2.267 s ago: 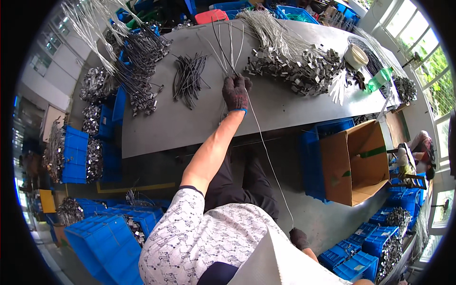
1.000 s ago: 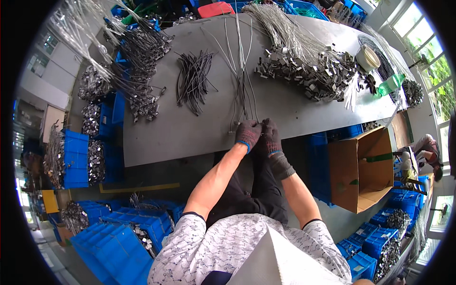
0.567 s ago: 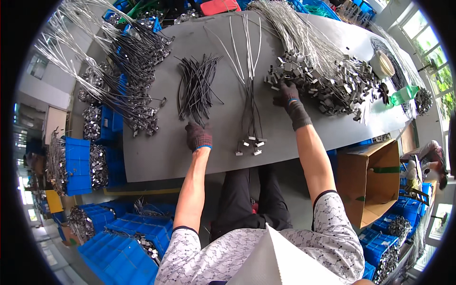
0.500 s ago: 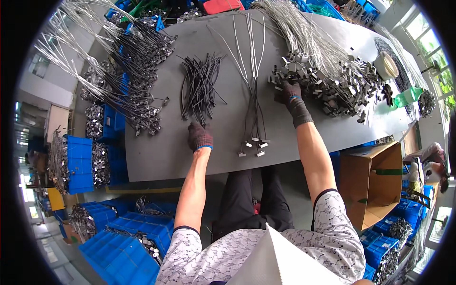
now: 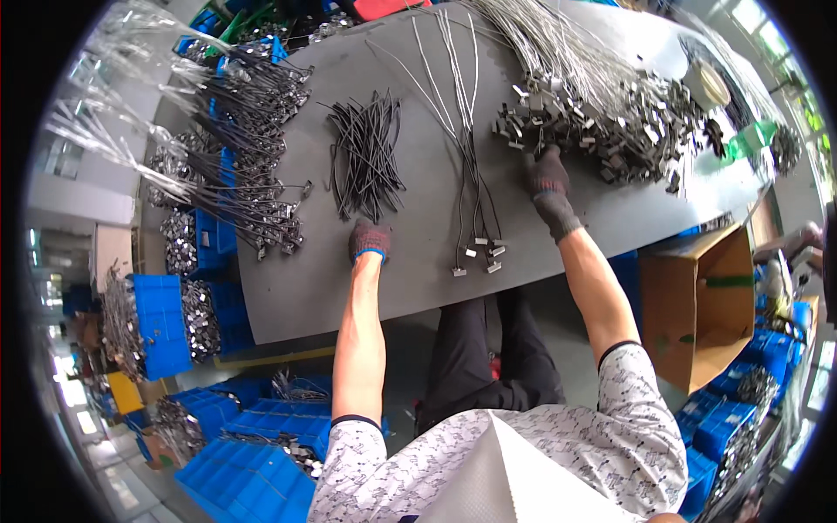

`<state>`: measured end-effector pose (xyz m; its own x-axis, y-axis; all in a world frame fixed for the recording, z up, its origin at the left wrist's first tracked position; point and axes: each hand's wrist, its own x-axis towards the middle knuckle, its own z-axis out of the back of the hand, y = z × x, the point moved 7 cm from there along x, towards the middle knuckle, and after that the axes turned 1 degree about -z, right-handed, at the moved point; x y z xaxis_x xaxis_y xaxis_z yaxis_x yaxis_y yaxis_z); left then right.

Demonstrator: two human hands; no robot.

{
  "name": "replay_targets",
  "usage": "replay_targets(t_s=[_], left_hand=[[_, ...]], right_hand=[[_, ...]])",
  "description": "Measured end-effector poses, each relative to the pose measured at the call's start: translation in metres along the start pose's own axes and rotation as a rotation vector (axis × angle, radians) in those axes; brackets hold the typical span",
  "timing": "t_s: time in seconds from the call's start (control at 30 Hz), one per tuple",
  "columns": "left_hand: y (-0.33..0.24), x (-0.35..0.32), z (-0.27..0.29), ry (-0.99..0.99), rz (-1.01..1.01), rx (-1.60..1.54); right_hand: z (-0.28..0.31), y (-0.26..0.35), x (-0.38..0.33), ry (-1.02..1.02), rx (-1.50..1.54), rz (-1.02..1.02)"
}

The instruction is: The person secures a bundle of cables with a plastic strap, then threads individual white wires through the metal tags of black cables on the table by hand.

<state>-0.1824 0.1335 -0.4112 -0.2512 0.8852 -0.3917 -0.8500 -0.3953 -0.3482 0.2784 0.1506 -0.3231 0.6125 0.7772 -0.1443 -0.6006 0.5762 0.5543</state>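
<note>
My left hand (image 5: 370, 241), in a dark knitted glove with a blue cuff edge, is at the near end of a loose bundle of short black tubes (image 5: 366, 157). Its fingers are curled; what they hold, if anything, is hidden. My gloved right hand (image 5: 549, 181) is at the near edge of a big heap of cables with metal connectors (image 5: 602, 131). Its fingers are drawn together, their tips blurred against the connectors. Between my hands lie several separate cables (image 5: 469, 174), white at the far end and black nearer me, their connectors (image 5: 481, 253) toward the table's front edge.
The grey table (image 5: 305, 288) spans the front. More cables (image 5: 253, 166) hang over blue crates at its left. A green bottle (image 5: 751, 139) and a white round container (image 5: 708, 84) stand far right. A cardboard box (image 5: 697, 305) is below right; blue crates (image 5: 235, 471) are below left.
The view has shifted and turned slightly. My right hand has drawn back a little from the connector heap. My left hand stays by the near ends of the black tubes.
</note>
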Motion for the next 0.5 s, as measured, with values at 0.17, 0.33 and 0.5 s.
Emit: replay_targets(t_s=[0.17,0.33,0.5], left_hand=[[-0.015,-0.02,0.009,-0.354,-0.074,-0.197],[-0.015,-0.022,0.008,-0.14,-0.006,-0.374],[-0.01,-0.046,0.008,-0.022,0.07,-0.517]], right_hand=[[-0.015,-0.006,0.03,-0.021,0.021,-0.175],[-0.019,-0.024,0.042,-0.145,0.323,0.045],[-0.025,-0.059,0.017,0.227,0.234,0.255]])
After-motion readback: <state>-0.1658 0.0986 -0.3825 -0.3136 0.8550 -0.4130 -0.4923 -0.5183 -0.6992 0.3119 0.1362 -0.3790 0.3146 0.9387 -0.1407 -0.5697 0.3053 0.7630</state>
